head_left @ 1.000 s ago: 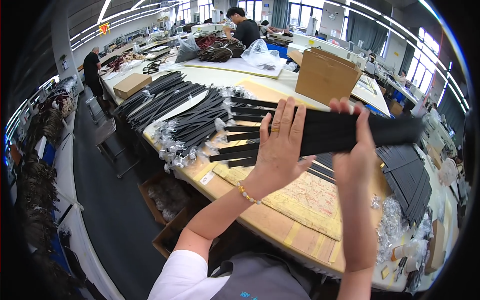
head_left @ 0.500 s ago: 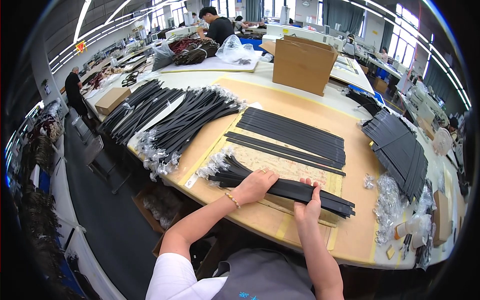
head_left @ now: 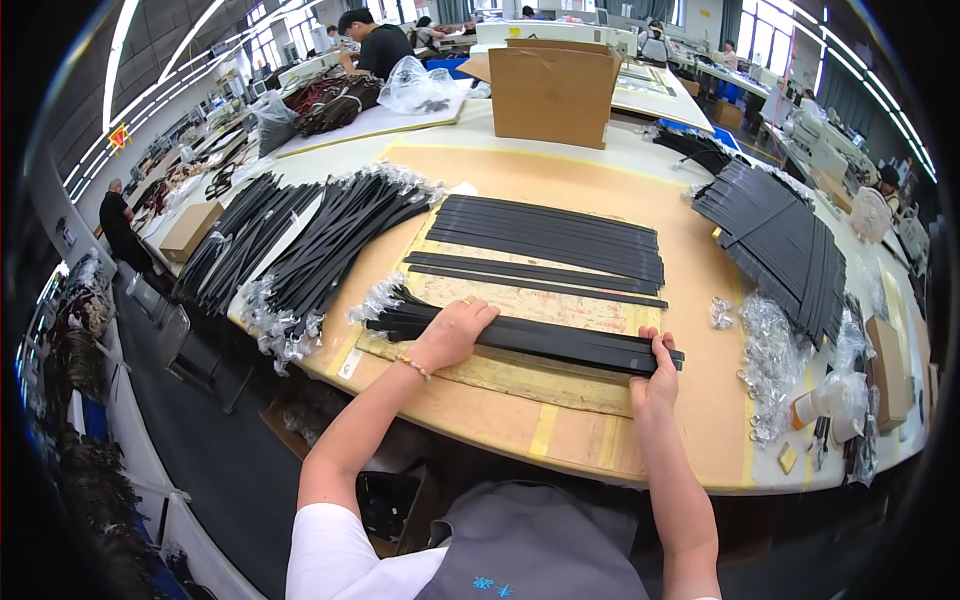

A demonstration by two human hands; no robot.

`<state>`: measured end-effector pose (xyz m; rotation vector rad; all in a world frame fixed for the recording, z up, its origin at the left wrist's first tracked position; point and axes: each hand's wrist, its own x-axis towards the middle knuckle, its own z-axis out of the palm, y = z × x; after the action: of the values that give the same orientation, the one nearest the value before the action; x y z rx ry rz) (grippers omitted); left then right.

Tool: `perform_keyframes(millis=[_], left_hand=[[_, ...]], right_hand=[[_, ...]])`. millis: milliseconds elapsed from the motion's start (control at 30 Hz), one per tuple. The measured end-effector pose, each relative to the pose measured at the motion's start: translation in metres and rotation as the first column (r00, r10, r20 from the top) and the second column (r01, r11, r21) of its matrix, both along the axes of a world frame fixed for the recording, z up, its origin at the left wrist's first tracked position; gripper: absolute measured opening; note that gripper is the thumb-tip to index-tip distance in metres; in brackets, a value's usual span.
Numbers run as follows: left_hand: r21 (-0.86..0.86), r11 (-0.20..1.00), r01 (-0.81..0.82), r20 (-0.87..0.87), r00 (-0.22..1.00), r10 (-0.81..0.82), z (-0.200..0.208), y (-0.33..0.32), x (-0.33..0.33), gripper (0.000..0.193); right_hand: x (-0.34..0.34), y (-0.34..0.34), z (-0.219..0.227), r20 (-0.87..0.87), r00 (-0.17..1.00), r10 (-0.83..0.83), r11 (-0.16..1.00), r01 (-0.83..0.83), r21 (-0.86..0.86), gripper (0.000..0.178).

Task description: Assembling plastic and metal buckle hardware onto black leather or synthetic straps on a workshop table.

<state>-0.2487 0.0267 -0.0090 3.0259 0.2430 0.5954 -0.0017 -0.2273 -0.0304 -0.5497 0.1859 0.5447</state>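
A bundle of flat black straps [head_left: 560, 347] lies along the near part of a worn yellowish board [head_left: 590, 298], its left end wrapped in clear plastic [head_left: 378, 297]. Over the bundle's left part my left hand [head_left: 452, 333] is closed, fingers on top. At its right end my right hand [head_left: 655, 372] grips the straps, thumb on the near side and fingers beyond. Farther up the board a row of black straps [head_left: 550, 235] lies flat, side by side. A few separate straps [head_left: 540, 279] lie between that row and the bundle.
Large piles of black straps [head_left: 345, 235] with plastic-wrapped ends fill the table's left. More straps [head_left: 775, 245] are stacked at right, beside crumpled clear plastic [head_left: 775, 390]. A cardboard box [head_left: 553, 95] stands at the back. Beyond it a person [head_left: 383, 48] in black works at another table.
The bundle has come down level on the board, its right-end straps more evenly lined up. My right hand has slid out to that end. The whole view has shifted somewhat.
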Motion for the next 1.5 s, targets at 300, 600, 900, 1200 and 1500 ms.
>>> perform_keyframes(millis=[300, 600, 900, 1200, 1500], left_hand=[[-0.218, 0.975, 0.048, -0.192, 0.977, -0.091, 0.033, -0.04, 0.032, 0.083], [-0.137, 0.984, 0.112, -0.199, 0.97, -0.138, -0.003, -0.117, 0.122, 0.069], [-0.066, 0.986, 0.15, -0.205, 0.966, -0.16, -0.002, -0.122, 0.125, 0.074], [-0.058, 0.988, 0.143, -0.242, 0.958, -0.153, 0.003, -0.116, 0.126, 0.072], [-0.068, 0.99, 0.124, -0.244, 0.96, -0.137, 0.002, -0.113, 0.14, 0.07]], right_hand=[[0.012, 0.009, -0.017, 0.091, 0.996, 0.011, 0.999, -0.016, 0.049, 0.034], [0.054, -0.038, -0.011, 0.236, 0.965, -0.112, 0.965, 0.162, -0.204, 0.03], [0.048, -0.036, -0.023, 0.459, 0.861, 0.219, 0.924, -0.032, -0.382, 0.053], [0.089, -0.054, -0.006, 0.533, 0.549, 0.644, 0.678, -0.087, -0.73, 0.053], [0.212, -0.063, -0.01, 0.61, 0.173, 0.774, 0.157, 0.88, -0.448, 0.031]])
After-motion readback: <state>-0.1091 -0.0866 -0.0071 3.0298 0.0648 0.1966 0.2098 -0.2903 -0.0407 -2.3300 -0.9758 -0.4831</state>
